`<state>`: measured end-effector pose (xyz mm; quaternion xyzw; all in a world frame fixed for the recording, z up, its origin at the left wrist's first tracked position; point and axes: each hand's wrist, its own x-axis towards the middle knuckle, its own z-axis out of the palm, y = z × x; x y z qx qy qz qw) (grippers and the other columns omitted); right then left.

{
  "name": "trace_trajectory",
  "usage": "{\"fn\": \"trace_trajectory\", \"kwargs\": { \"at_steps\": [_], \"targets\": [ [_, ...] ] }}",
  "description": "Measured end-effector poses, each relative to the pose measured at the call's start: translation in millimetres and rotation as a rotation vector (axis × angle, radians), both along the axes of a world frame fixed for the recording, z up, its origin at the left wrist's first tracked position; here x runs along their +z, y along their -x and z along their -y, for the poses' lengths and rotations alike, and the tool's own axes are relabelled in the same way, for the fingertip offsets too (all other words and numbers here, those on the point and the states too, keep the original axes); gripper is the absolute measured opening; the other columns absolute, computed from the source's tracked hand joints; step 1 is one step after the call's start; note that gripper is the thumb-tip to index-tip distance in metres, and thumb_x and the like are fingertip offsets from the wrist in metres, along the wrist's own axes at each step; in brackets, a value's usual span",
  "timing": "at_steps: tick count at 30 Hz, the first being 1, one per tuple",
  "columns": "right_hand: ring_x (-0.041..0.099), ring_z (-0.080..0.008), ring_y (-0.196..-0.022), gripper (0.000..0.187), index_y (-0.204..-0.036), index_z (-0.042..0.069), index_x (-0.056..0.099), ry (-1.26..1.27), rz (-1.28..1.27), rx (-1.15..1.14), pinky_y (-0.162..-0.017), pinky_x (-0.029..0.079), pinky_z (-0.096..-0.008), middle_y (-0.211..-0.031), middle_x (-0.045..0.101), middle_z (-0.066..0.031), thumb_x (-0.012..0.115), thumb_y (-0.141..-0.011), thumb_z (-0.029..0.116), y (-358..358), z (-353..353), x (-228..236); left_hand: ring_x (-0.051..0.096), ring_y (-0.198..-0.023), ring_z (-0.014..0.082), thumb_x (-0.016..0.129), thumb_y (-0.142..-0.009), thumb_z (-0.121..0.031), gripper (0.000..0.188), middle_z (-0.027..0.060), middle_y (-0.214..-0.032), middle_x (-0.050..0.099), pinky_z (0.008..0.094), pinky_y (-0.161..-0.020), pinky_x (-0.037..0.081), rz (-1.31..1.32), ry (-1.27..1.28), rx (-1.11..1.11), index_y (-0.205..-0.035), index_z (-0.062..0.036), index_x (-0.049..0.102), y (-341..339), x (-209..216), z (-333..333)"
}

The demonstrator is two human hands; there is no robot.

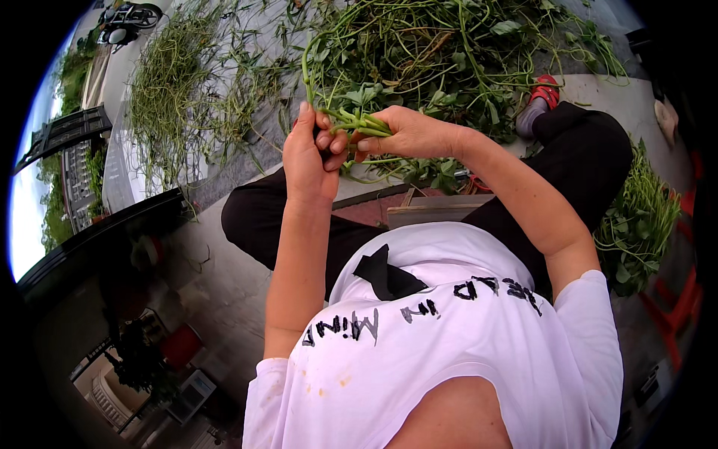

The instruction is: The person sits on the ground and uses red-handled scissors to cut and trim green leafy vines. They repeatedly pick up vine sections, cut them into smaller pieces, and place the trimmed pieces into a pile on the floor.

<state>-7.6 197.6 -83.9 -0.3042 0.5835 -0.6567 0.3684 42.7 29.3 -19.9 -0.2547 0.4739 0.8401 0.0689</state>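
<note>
Over a pavement strewn with heaps of cut greens, the stem bundle lies crosswise between both hands, the right hand clenched around its cut ends and the left hand pinching it just beside, leafy lengths trailing upward.

Outdoor paved yard, probably roadside: leafy stems heaped on pavement.

Beyond the wooden board across the lap, both hands meet on a stem bunch (left hand beside right hand), the big vine heap farther ahead, a smaller pile to the board's right.
</note>
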Motion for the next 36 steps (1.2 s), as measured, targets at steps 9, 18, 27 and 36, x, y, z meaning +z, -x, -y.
{"fn": "trace_trajectory", "kwargs": {
  "at_steps": [9, 18, 27, 36],
  "targets": [
    [0.055, -0.016, -0.059, 0.015, -0.086, 0.003, 0.061, -0.189, -0.414, -0.368, -0.056, 0.045, -0.0279, -0.07, 0.059, -0.0062, 0.063, -0.088, 0.018, 21.5, -23.8, 34.4, 0.059, -0.081, 0.0135, 0.034, -0.101, -0.043, 0.053, 0.0069, -0.081, 0.064, 0.0265, -0.077, 0.044, -0.282, 0.793, -0.324, -0.097, 0.0019, 0.062, 0.1, -56.0, 23.2],
    [0.062, -0.033, -0.096, 0.039, -0.118, 0.009, 0.059, -0.728, -0.374, -1.081, -0.082, 0.049, -0.039, -0.101, 0.064, -0.0218, 0.067, -0.083, 0.026, 104.3, -109.0, 32.9, 0.053, -0.064, 0.0121, 0.043, -0.099, -0.038, 0.042, 0.0017, -0.064, 0.05, 0.0263, -0.065, 0.044, -0.097, 0.274, -0.441, -0.075, -0.0041, 0.052, -36.7, -28.0, -2.3],
    [0.061, -0.0101, -0.071, 0.019, -0.101, 0.003, 0.056, -0.159, 0.066, -0.172, -0.068, 0.051, -0.0252, -0.078, 0.063, -0.0047, 0.052, -0.096, 0.021, -1.2, 6.0, 7.6, 0.055, -0.083, 0.0213, 0.047, -0.097, -0.036, 0.033, 0.0033, -0.07, 0.052, 0.0395, -0.085, 0.047, -0.123, -0.192, 0.128, -0.081, -0.0081, 0.051, 16.0, -11.6, -0.4],
    [0.044, -0.0064, -0.05, 0.032, -0.095, 0.006, 0.05, -0.073, 0.2, -0.085, -0.045, 0.039, -0.0228, -0.063, 0.047, 0.0036, 0.068, -0.086, 0.032, 10.6, -23.4, 55.1, 0.057, -0.099, 0.0194, 0.034, -0.099, -0.049, 0.056, 0.0107, -0.107, 0.06, 0.0308, -0.087, 0.043, -0.283, 0.397, -0.1, -0.115, 0.0016, 0.051, 13.2, -34.8, -14.2]
  ]
}}
